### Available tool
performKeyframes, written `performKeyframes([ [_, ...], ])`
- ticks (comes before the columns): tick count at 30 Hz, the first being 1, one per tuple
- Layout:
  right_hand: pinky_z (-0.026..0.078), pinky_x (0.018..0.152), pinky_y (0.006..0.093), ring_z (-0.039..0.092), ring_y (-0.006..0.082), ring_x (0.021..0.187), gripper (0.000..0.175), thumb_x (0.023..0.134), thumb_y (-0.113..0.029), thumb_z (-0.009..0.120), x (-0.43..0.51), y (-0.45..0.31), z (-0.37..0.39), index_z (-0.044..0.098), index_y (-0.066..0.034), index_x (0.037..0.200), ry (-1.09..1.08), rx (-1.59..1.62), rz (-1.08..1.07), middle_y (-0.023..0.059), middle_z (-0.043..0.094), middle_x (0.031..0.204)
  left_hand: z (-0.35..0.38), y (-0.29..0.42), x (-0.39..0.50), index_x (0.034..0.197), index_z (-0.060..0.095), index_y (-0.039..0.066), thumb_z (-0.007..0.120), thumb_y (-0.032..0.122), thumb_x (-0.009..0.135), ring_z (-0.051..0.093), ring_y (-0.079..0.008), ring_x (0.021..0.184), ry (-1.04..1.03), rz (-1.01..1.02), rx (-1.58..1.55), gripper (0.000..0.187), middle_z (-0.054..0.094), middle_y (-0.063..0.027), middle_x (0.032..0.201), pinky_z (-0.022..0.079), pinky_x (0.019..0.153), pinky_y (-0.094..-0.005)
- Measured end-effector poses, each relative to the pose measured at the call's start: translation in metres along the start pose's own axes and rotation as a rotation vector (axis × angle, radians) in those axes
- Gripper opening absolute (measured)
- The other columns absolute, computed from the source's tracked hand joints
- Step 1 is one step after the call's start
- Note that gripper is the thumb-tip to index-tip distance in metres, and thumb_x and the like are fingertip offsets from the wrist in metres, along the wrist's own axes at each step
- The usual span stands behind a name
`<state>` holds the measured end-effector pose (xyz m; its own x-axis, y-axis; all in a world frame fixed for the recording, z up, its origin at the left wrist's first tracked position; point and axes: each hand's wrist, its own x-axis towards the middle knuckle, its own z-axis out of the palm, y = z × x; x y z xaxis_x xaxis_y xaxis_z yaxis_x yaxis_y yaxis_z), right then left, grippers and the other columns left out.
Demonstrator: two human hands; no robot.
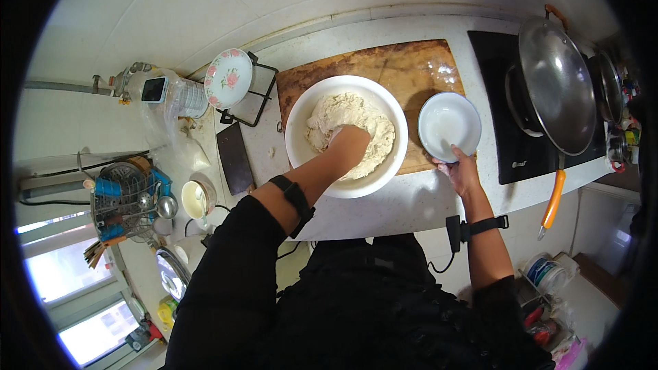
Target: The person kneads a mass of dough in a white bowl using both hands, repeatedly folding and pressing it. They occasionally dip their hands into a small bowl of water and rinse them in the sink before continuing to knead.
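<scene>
My left hand (350,145) is sunk into a mass of shaggy, pale dough (378,131), and its fingers are hidden there. The dough sits in a large white mixing bowl (294,156), which rests on a worn wooden cutting board (354,61). At the right end of the board, my right hand (461,169) grips the near rim of a small white bowl with a blue edge (429,136), thumb over the inside. A little cloudy liquid seems to lie in this small bowl. Bits of dough or flour cling to the right fingers.
A steel wok (555,82) stands on the black cooktop (488,61), its orange handle (554,198) jutting past the counter edge. To the left are a cleaver (234,156), a floral plate (229,78) on a black metal rack, a mug (194,200) and a utensil basket (123,200).
</scene>
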<state>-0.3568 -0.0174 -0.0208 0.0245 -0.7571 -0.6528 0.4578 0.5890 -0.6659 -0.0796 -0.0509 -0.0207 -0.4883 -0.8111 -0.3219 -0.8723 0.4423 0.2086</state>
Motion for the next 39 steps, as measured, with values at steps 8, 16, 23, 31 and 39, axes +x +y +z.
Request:
performKeyframes([
  [8,0.047,0.048,0.0273,0.061,0.0263,0.065,0.042,0.078,-0.001,0.033,-0.028,-0.032,0.017,0.032,0.0124,0.117,0.005,-0.136,-0.084,0.0258,0.057,0.09,-0.041,-0.017,-0.026,0.1,0.061,0.006,0.06,0.01,0.066,0.057,-0.0286,0.095,-0.108,-0.019,-0.298,0.034,0.06,-0.016,0.099,0.045,0.083,-0.0368],
  [16,0.053,0.048,0.0287,0.064,0.0292,0.062,0.041,0.078,-0.001,0.036,-0.071,-0.057,0.07,0.033,0.0135,0.115,-0.101,-0.258,-0.066,0.0272,0.057,0.088,-0.146,0.028,-0.009,0.106,0.056,0.005,0.064,0.012,0.076,0.059,-0.0188,0.089,0.164,0.098,-0.787,0.031,0.061,-0.0109,0.099,0.048,0.078,-0.0316],
  [23,0.052,0.045,0.0292,0.063,0.0262,0.059,0.039,0.076,0.0,0.037,-0.064,-0.038,0.117,0.036,0.0085,0.114,-0.172,-0.45,-0.049,0.0227,0.057,0.087,-0.096,0.042,0.021,0.097,0.054,-0.002,0.052,0.018,0.083,0.059,-0.0317,0.086,0.115,-0.117,-0.322,0.025,0.058,-0.0207,0.095,0.047,0.078,-0.0374],
  [31,0.052,0.063,0.0377,0.062,0.0351,0.074,0.034,0.073,-0.001,0.048,-0.038,-0.01,0.117,0.042,0.0135,0.103,-0.034,-0.863,-0.453,0.0262,0.057,0.087,-0.067,0.018,0.0,0.086,0.052,0.005,0.051,0.016,0.085,0.057,-0.0185,0.061,-0.423,-0.323,-2.201,0.012,0.056,-0.0105,0.076,0.045,0.045,-0.025],
  [39,0.048,0.072,0.0417,0.058,0.0404,0.081,0.047,0.072,0.001,0.049,-0.048,-0.05,0.131,0.034,0.014,0.115,0.073,-1.191,-0.907,0.0309,0.056,0.089,-0.083,-0.019,-0.038,0.091,0.052,0.005,0.046,0.019,0.089,0.056,-0.0149,0.062,0.119,-0.504,-1.881,0.014,0.056,-0.0067,0.077,0.047,0.051,-0.0255],
])
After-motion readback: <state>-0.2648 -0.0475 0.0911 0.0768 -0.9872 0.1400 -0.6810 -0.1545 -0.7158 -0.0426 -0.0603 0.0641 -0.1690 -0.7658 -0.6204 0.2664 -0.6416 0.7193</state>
